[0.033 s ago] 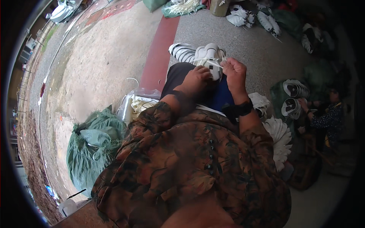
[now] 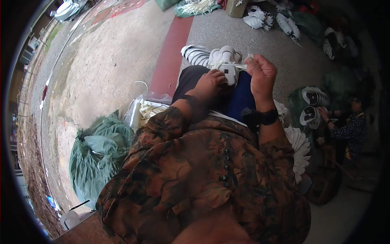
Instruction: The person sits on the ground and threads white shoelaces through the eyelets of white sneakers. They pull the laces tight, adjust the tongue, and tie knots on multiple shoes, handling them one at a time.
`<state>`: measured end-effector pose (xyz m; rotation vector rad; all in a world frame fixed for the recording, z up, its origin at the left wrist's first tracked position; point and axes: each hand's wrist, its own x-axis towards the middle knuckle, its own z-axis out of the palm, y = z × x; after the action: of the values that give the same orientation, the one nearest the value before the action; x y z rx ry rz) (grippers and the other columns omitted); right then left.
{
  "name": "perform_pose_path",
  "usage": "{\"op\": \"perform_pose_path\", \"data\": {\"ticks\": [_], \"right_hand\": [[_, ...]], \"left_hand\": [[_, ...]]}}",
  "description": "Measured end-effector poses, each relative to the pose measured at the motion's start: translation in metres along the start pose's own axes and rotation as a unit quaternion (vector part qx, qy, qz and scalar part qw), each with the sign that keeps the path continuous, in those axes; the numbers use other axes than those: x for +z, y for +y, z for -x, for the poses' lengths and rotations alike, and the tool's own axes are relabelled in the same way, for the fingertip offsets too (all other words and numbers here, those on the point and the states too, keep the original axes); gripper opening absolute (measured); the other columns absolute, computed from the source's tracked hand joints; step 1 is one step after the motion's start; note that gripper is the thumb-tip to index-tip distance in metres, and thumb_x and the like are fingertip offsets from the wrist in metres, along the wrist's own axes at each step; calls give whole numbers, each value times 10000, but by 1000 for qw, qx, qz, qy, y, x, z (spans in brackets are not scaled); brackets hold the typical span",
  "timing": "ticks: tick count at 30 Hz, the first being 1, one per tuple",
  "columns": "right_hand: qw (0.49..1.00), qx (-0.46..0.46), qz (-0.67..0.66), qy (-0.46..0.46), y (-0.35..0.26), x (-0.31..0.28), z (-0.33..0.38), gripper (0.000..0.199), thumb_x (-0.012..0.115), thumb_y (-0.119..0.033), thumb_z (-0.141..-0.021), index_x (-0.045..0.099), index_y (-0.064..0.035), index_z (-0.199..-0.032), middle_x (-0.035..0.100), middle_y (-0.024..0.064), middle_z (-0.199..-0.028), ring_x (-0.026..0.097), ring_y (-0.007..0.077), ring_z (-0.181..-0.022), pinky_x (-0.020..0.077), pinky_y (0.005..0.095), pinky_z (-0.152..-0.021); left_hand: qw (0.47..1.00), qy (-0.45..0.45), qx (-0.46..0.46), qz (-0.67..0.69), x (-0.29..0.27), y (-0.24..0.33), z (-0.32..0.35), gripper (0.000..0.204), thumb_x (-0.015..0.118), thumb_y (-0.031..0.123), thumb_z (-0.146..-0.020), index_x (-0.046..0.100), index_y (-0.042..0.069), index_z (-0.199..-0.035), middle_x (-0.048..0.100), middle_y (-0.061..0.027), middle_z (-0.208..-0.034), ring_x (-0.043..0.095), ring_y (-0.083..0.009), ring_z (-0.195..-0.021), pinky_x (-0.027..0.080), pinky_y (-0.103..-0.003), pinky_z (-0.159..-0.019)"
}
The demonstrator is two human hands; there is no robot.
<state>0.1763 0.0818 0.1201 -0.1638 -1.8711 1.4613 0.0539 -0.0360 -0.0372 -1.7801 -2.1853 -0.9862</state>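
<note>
A white shoe upper [image 2: 230, 73] with a small dark square on it rests on my lap, over my knees. My left hand [image 2: 210, 84] is closed on the near left edge of this upper, its fingertips curled over and partly hidden. Off to the upper's right, my raised right hand [image 2: 262, 75] pinches a white shoelace [image 2: 237, 65]. The lace runs taut from the upper's eyelet area to my fingers. Just beyond, a fanned stack of white shoe uppers [image 2: 195, 55] with dark linings adjoins the one I hold.
A green woven sack [image 2: 97, 158] and a clear bag of pale laces [image 2: 150, 110] lie to my left. More stacked white uppers [image 2: 297, 150] sit at my right. Further right, a person [image 2: 350, 130] handles similar stacks. Bundled uppers [image 2: 258, 18] lie on the far floor.
My right hand has moved right and away from the upper, drawing the lace out straight. My left hand stays in place on the upper.
</note>
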Motion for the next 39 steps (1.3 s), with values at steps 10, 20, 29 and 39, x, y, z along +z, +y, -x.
{"op": "perform_pose_path", "data": {"ticks": [10, 20, 29, 39], "right_hand": [[937, -244, -228, -102, -200, -104, -28, 152, 579, -118, -827, 511, 0, -759, 362, 15, -616, 321, 102, -563, 361, 338, -700], [916, -208, -256, -229, -190, -117, -18, 244, 526, -165, -875, 385, -34, -724, 339, 69, -563, 366, 214, -681, 393, 378, -757], [915, -169, -305, -206, -173, -121, -18, 229, 520, -167, -883, 413, -9, -757, 348, 90, -580, 373, 216, -667, 423, 399, -826], [946, -158, -249, -136, -175, -105, -17, 162, 560, -121, -858, 472, -10, -778, 369, 41, -543, 406, 167, -619, 422, 388, -846]], "left_hand": [[982, 77, -59, 163, 2, -14, -4, 200, 624, 139, -753, 636, 61, -937, 633, -112, -953, 586, -291, -955, 477, -365, -819], [915, 10, -389, 109, 20, -61, -56, 232, 628, 215, -738, 690, 10, -826, 652, -189, -781, 638, -315, -724, 492, -379, -686], [852, 28, -415, 319, 24, -61, -67, 229, 611, 209, -748, 684, 21, -857, 662, -157, -797, 644, -253, -722, 501, -344, -679], [948, -117, -240, 171, 48, -108, -68, 367, 607, 264, -796, 600, 0, -1050, 618, -117, -904, 604, -193, -843, 476, -336, -734]]}}
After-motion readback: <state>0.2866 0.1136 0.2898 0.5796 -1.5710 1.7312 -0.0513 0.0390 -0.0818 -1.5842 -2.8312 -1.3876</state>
